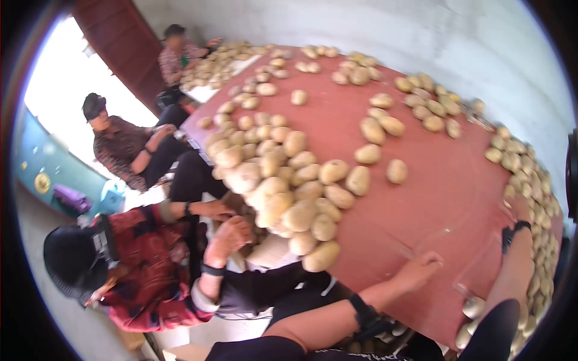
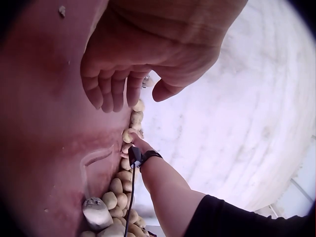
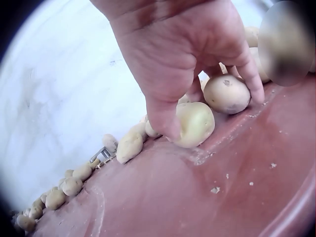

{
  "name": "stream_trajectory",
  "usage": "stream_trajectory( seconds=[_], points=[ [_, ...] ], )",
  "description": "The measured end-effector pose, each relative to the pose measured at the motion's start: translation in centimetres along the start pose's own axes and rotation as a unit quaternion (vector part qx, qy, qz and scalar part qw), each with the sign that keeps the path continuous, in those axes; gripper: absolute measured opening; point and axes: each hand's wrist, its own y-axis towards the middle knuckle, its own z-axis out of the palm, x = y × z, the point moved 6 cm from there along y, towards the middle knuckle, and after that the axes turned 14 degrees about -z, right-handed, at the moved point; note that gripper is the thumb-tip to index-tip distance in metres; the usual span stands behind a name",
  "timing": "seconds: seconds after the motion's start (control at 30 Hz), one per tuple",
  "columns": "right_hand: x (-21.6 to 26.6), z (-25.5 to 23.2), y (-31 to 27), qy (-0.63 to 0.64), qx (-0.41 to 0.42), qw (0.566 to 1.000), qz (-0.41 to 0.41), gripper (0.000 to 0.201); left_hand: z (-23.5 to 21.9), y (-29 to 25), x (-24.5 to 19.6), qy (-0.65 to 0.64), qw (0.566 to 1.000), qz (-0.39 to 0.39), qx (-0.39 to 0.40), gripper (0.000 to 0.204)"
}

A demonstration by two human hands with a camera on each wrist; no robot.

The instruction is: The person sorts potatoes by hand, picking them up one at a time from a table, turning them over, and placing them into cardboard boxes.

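Note:
My right hand (image 1: 519,210) reaches to the potatoes along the wall side of the red table (image 1: 421,192). In the right wrist view, that hand (image 3: 173,59) has its thumb against a yellowish potato (image 3: 196,124) and its fingers bent round a browner potato (image 3: 227,94) beside it; both are at the tabletop. My left hand (image 1: 418,271) hovers above the table's near part. The left wrist view shows this hand (image 2: 143,49) with loosely bent fingers, thumb apart and nothing held.
A large potato pile (image 1: 271,174) lies at the table's left side, and smaller groups lie along the back. A person in a red checked shirt (image 1: 150,259) sits at the left; two more people sit farther back. A white wall (image 1: 421,36) borders the table.

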Motion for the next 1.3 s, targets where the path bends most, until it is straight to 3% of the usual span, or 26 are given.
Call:
stream_trajectory(
  seconds=[0.07, 0.13, 0.2, 0.3, 0.4, 0.5, 0.6, 0.67, 0.8, 0.83, 0.87, 0.93, 0.97, 1.0, 1.07, 1.1, 1.13, 1.17, 1.2, 1.3],
  points=[
    [3.1, -0.7, -0.8, 0.134, 0.005, 0.990, 0.051, 0.037, -0.4, 2.3, 2.0, 0.065, 0.988, 0.132, -0.049, 0.021],
    [6.1, -0.9, -1.0, 0.179, -0.071, 0.981, 0.004, 0.043, -0.6, 3.5, 3.2, 0.063, 0.973, 0.210, -0.073, 0.021],
    [-0.8, 3.0, -0.5, 0.046, -0.237, 0.965, -0.099, 0.045, -0.4, 1.1, 1.7, 0.001, 0.992, 0.125, -0.026, 0.020],
    [3.0, 1.3, -1.8, 0.189, -0.115, 0.975, -0.019, 0.036, -0.4, -1.9, 0.3, -0.042, 0.996, 0.077, -0.003, 0.013],
    [7.1, -0.5, -2.8, 0.191, 0.001, 0.980, 0.053, 0.025, -0.6, -2.4, 0.4, -0.041, 0.994, 0.101, -0.014, 0.010],
    [7.6, 0.8, -3.3, 0.270, -0.013, 0.961, 0.053, 0.020, -0.3, -2.4, 0.9, -0.050, 0.993, 0.108, 0.000, 0.011],
    [7.9, 0.9, -3.3, 0.166, -0.002, 0.985, 0.040, 0.025, 0.0, -2.5, 1.3, -0.045, 0.992, 0.115, 0.000, 0.012],
    [9.2, 1.0, -4.0, 0.208, -0.023, 0.978, 0.005, 0.030, 0.2, -2.6, 2.1, -0.034, 0.993, 0.109, -0.006, 0.013],
    [15.9, -1.8, -5.7, 0.149, 0.054, 0.987, -0.015, 0.042, -0.7, -5.7, 0.8, 0.023, 0.995, 0.084, -0.048, 0.016],
    [17.0, -1.7, -6.4, 0.143, 0.031, 0.989, -0.019, 0.045, -0.3, -6.5, 0.6, 0.049, 0.993, 0.082, -0.063, 0.017],
    [17.9, -2.4, -7.9, 0.132, 0.009, 0.991, -0.015, 0.047, -0.4, -5.5, 1.6, 0.071, 0.986, 0.144, -0.055, 0.018],
    [21.4, -4.2, -10.3, 0.100, 0.012, 0.994, -0.043, 0.049, -0.6, -4.8, 3.3, 0.094, 0.976, 0.185, -0.066, 0.019],
    [23.7, -5.1, -11.3, 0.083, 0.023, 0.995, -0.057, 0.050, -0.9, -8.3, 1.3, 0.110, 0.985, 0.115, -0.069, 0.018],
    [25.9, -5.9, -12.3, 0.062, 0.039, 0.995, -0.065, 0.051, -1.2, -7.5, 2.1, 0.112, 0.976, 0.172, -0.066, 0.018],
    [29.7, -7.0, -14.7, 0.035, 0.068, 0.995, -0.063, 0.053, -1.7, -10.4, 1.3, 0.054, 0.989, 0.123, -0.057, 0.016],
    [30.9, -6.9, -15.3, 0.122, 0.101, 0.983, -0.088, 0.050, -2.1, -11.0, 1.1, 0.072, 0.981, 0.169, -0.062, 0.016],
    [30.7, -6.1, -16.7, 0.170, 0.069, 0.979, -0.091, 0.051, -1.9, -11.7, 1.5, -0.033, 0.993, 0.108, -0.027, 0.016],
    [31.1, -5.0, -17.5, 0.121, 0.093, 0.986, -0.066, 0.052, -2.3, -12.1, 2.0, -0.034, 0.995, 0.085, -0.026, 0.018],
    [31.6, -4.4, -18.7, 0.111, 0.070, 0.988, -0.076, 0.053, -2.5, -12.4, 2.2, -0.032, 0.993, 0.113, 0.003, 0.022],
    [35.8, -5.1, -23.1, 0.069, 0.138, 0.987, -0.038, 0.056, -2.7, -14.5, 3.4, -0.072, 0.989, 0.124, 0.039, 0.026]
  ],
)
